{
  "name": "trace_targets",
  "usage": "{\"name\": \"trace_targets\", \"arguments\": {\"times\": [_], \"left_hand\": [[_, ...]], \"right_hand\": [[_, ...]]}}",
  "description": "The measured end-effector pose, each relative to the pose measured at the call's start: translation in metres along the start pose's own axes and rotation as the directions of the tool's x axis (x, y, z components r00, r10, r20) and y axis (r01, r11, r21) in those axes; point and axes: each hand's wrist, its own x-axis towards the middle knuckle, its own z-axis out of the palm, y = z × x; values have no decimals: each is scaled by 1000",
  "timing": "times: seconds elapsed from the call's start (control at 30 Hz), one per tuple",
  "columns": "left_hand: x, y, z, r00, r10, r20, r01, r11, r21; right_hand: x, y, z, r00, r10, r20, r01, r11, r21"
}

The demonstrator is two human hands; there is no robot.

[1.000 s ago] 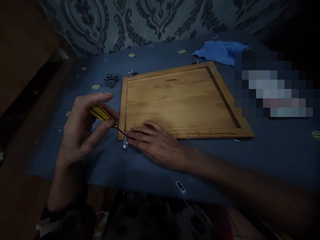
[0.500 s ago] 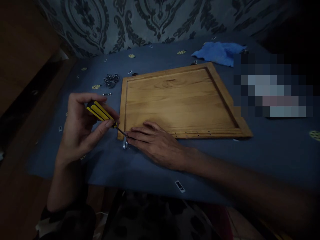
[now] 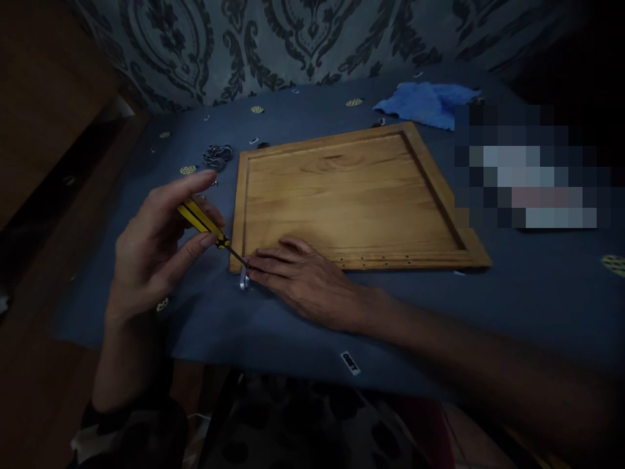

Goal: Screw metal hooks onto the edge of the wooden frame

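Observation:
My left hand [image 3: 151, 241] is wrapped loosely around the yellow and black handle of a screwdriver [image 3: 202, 221], index finger raised along the top and thumb below. The screwdriver slants down to the right, its tip at the near left corner of a framed wooden panel [image 3: 332, 195]. A small shiny metal hook [image 3: 244, 279] sticks out past that corner. My right hand [image 3: 312, 283] lies along the panel's near edge, its fingertips pressed together on the hook's inner end beside the screwdriver tip. The screw head and my right thumb are hidden.
Several metal hooks [image 3: 218, 156] lie in a pile beyond my left hand, with small bits of hardware near them. A blue cloth [image 3: 430, 104] rests behind the panel. Small dark holes line the panel's near edge. Patterned blue fabric [image 3: 293, 352] covers the table. A blurred patch hides the right.
My left hand has turned about the screwdriver handle, shifting slightly left, with its index finger lifted higher. The screwdriver tip, panel, hook and right hand have stayed put.

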Motion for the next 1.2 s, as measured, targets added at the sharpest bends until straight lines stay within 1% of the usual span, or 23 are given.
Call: {"name": "trace_targets", "arguments": {"times": [0.1, 0.23, 0.27, 0.43, 0.5, 0.6, 0.7, 0.8, 0.9, 1.03, 1.1, 1.2], "left_hand": [[-1, -1, 0, 1000, -18, 9, 19, 999, -36], [-2, -3, 0, 997, 53, 60, -50, 997, -55], [-2, -4, 0, 996, 59, 59, -56, 997, -53], [0, -1, 2, 1000, 18, 13, -17, 998, -61], [1, -1, 3, 999, 32, -1, -32, 998, -49], [2, -4, 4, 995, 85, -58, -84, 996, 16], [1, -7, 4, 990, 105, -98, -101, 994, 43], [0, -7, 5, 989, 100, -106, -100, 995, 9], [0, -6, 5, 993, 62, -104, -65, 998, -26], [1, -4, 5, 994, 48, -97, -48, 999, -6], [3, -3, 5, 989, 45, -139, -45, 999, 1], [6, -2, 3, 966, 62, -250, -63, 998, 2]], "right_hand": [[0, 0, -1, 1000, -5, 10, 6, 1000, -7], [1, 0, -2, 1000, -13, -11, 13, 1000, -14], [1, 0, -2, 1000, -14, -14, 14, 1000, -15], [2, 0, -2, 1000, -21, 1, 21, 1000, -21], [1, 0, -2, 1000, -19, 1, 19, 1000, -21], [1, 1, -1, 1000, -13, -7, 13, 1000, -13], [1, 1, -1, 1000, -4, 6, 4, 1000, 2], [0, 1, -1, 1000, 0, -1, 0, 1000, 8], [0, 1, 1, 1000, -3, -9, 3, 1000, 7], [0, 0, 1, 1000, 7, -10, -7, 1000, 16], [0, 0, 1, 1000, 10, -3, -10, 1000, 16], [0, 0, -1, 1000, 8, 9, -8, 1000, 9]]}}
